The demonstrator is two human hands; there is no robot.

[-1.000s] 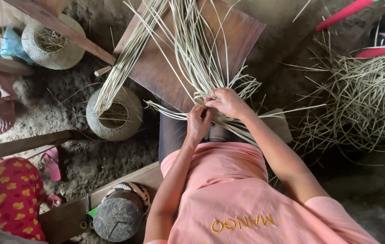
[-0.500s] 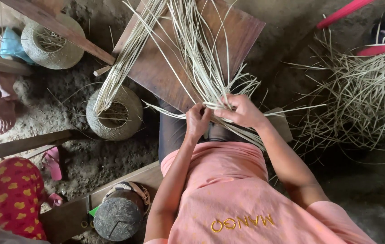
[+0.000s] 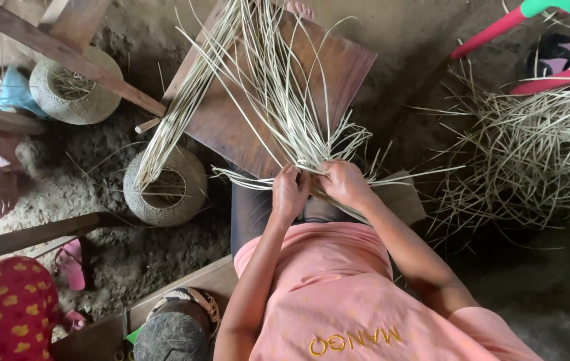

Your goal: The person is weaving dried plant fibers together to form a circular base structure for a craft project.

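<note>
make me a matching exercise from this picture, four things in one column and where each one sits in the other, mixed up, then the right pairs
Things
1. wooden board
2. woven basket
3. loose pile of strips
4. bundle of pale strips

Places
A. on the dirt floor, left of the person's legs
B. heaped on the ground at the far right
C. pinched at its base by the left hand and right hand
D. lying flat under the fanned strips, ahead of the knees

Pairs: 1-D, 2-A, 3-B, 4-C
</note>
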